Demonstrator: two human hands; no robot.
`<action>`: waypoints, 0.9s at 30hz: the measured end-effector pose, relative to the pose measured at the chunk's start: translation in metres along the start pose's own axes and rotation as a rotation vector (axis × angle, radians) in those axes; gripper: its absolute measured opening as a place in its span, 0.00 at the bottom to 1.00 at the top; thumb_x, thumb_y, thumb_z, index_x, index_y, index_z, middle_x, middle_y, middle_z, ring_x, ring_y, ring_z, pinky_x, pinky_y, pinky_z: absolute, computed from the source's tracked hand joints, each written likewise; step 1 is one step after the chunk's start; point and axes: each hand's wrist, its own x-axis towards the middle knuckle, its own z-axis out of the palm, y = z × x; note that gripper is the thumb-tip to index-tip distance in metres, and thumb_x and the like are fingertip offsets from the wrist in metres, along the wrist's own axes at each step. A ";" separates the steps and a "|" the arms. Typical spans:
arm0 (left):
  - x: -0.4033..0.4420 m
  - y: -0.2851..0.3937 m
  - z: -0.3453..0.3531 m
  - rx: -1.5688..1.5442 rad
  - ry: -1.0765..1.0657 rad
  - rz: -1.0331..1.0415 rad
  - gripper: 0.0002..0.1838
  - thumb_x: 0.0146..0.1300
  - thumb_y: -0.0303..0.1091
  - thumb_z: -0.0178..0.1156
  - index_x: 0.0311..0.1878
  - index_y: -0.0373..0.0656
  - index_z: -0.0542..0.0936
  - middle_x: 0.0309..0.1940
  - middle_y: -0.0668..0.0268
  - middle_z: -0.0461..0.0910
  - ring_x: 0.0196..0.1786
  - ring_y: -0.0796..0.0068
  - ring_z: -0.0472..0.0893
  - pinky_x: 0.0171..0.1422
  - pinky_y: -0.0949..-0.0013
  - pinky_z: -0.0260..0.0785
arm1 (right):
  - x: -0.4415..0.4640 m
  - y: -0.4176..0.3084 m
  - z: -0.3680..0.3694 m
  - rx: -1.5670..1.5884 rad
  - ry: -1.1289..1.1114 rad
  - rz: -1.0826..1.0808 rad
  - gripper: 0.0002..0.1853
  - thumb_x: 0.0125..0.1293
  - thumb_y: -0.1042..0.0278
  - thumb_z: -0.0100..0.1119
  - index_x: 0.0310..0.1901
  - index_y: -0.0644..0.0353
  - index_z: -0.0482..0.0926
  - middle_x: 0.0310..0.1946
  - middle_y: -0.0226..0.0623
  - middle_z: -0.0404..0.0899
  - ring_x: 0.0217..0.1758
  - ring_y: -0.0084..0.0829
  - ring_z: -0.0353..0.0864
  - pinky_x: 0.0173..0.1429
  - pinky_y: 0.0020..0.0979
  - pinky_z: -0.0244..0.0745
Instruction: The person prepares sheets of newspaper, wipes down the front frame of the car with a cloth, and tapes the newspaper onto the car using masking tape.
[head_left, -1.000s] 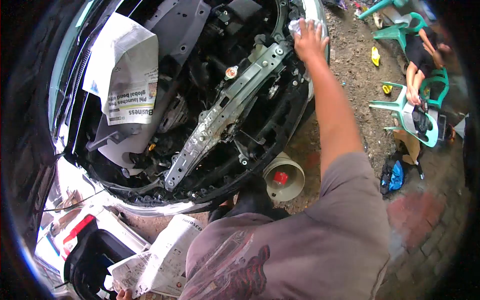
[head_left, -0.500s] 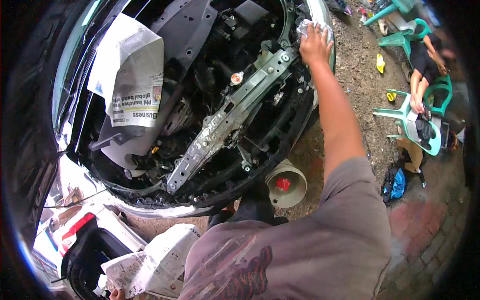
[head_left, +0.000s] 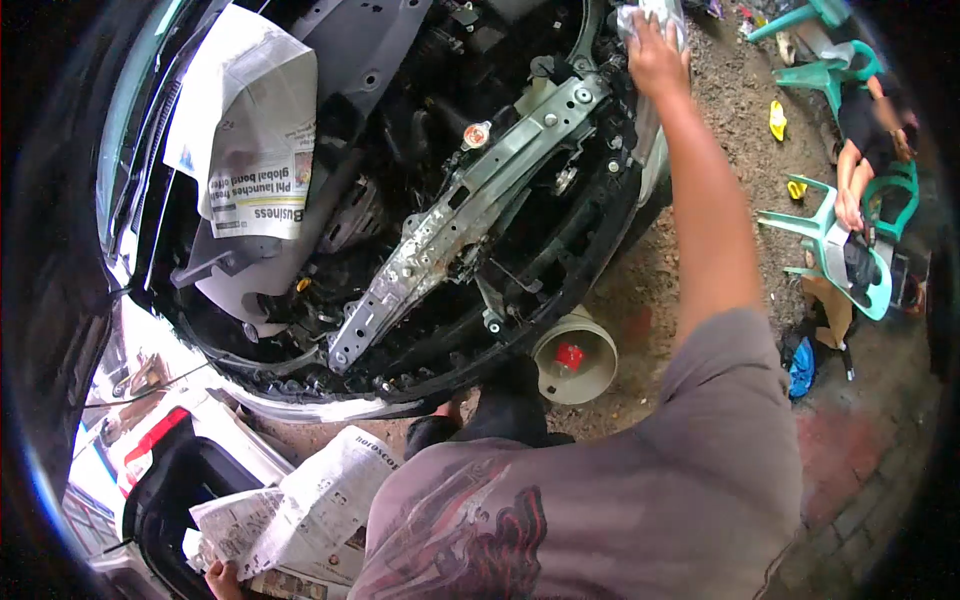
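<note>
My right hand presses a crumpled whitish wad onto the car's front edge at the top, fingers over it. Low at the left, my left hand has its fingers at the edge of a newspaper sheet, which hangs beside a black bin. The open engine bay lies between my hands, crossed by a bare metal bar. Another newspaper covers part of the bay at the upper left.
A pale bucket with a red object inside stands below the bumper. On the right, a co-worker's hands are near a green plastic chair. Yellow items and a blue bag lie on the ground.
My right hand and the wad have moved up and right along the car's edge. My left hand has shifted slightly, and the newspaper beside it has changed shape.
</note>
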 end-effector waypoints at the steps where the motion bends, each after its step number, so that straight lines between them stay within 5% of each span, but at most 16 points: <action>1: 0.004 -0.005 0.000 0.023 0.027 -0.057 0.20 0.72 0.33 0.70 0.60 0.27 0.84 0.50 0.59 0.86 0.47 0.66 0.81 0.46 0.60 0.75 | -0.024 -0.003 -0.007 0.053 0.020 -0.012 0.33 0.82 0.49 0.46 0.85 0.35 0.57 0.86 0.39 0.58 0.90 0.55 0.50 0.84 0.73 0.48; 3: 0.032 -0.038 -0.010 0.239 0.054 -0.083 0.22 0.73 0.34 0.70 0.62 0.26 0.83 0.48 0.58 0.86 0.47 0.65 0.80 0.47 0.60 0.74 | -0.070 -0.009 -0.022 0.130 0.044 -0.024 0.31 0.82 0.53 0.49 0.84 0.38 0.61 0.84 0.41 0.63 0.89 0.56 0.52 0.84 0.71 0.50; 10: 0.028 -0.071 0.000 0.171 0.026 -0.016 0.25 0.72 0.35 0.71 0.60 0.20 0.82 0.46 0.57 0.86 0.43 0.67 0.78 0.46 0.60 0.71 | -0.193 -0.041 -0.068 0.164 -0.068 -0.052 0.29 0.81 0.59 0.52 0.81 0.42 0.66 0.83 0.42 0.63 0.87 0.58 0.55 0.83 0.69 0.53; 16: 0.043 -0.126 0.006 -0.017 -0.001 0.028 0.17 0.71 0.32 0.69 0.55 0.26 0.86 0.40 0.61 0.86 0.39 0.68 0.76 0.41 0.59 0.70 | -0.275 -0.067 -0.100 0.190 -0.202 0.026 0.26 0.82 0.60 0.53 0.79 0.44 0.71 0.85 0.41 0.61 0.87 0.57 0.57 0.83 0.63 0.57; 18: 0.057 -0.155 0.006 0.037 -0.035 0.273 0.18 0.70 0.34 0.70 0.54 0.27 0.87 0.36 0.60 0.84 0.35 0.70 0.74 0.36 0.59 0.66 | -0.296 -0.078 -0.121 0.081 -0.317 -0.007 0.24 0.81 0.62 0.53 0.76 0.47 0.74 0.83 0.45 0.64 0.85 0.56 0.61 0.82 0.59 0.61; 20: 0.057 -0.154 0.014 -0.086 -0.023 0.072 0.19 0.70 0.36 0.71 0.53 0.28 0.87 0.32 0.60 0.83 0.32 0.69 0.74 0.34 0.58 0.65 | -0.326 -0.083 -0.127 0.305 -0.288 -0.040 0.24 0.81 0.62 0.50 0.74 0.55 0.75 0.82 0.52 0.63 0.83 0.60 0.63 0.81 0.55 0.64; 21: 0.062 -0.161 0.019 -0.087 0.003 0.021 0.20 0.69 0.37 0.71 0.54 0.28 0.87 0.32 0.59 0.83 0.31 0.68 0.74 0.33 0.57 0.65 | -0.334 -0.090 -0.140 0.326 -0.277 -0.029 0.20 0.79 0.63 0.52 0.66 0.59 0.81 0.71 0.57 0.76 0.73 0.59 0.76 0.72 0.52 0.76; 24: 0.063 -0.184 0.023 -0.091 -0.006 0.012 0.23 0.69 0.38 0.73 0.57 0.26 0.86 0.30 0.59 0.82 0.26 0.66 0.73 0.28 0.57 0.63 | -0.315 -0.083 -0.168 0.328 -0.469 0.147 0.17 0.79 0.62 0.52 0.57 0.63 0.84 0.56 0.57 0.86 0.59 0.56 0.85 0.62 0.54 0.81; 25: 0.063 -0.197 0.028 -0.158 0.014 -0.002 0.24 0.69 0.38 0.73 0.58 0.27 0.85 0.30 0.59 0.82 0.25 0.68 0.72 0.26 0.58 0.61 | -0.303 -0.080 -0.167 0.391 -0.243 0.121 0.17 0.79 0.61 0.52 0.58 0.59 0.84 0.46 0.58 0.86 0.50 0.65 0.84 0.56 0.60 0.77; 27: 0.064 -0.219 0.022 -0.174 0.021 -0.065 0.24 0.69 0.39 0.73 0.62 0.31 0.85 0.31 0.57 0.84 0.23 0.68 0.71 0.25 0.56 0.61 | -0.268 -0.076 -0.167 0.326 -0.044 0.065 0.16 0.77 0.64 0.55 0.57 0.65 0.83 0.50 0.56 0.86 0.53 0.59 0.85 0.57 0.56 0.81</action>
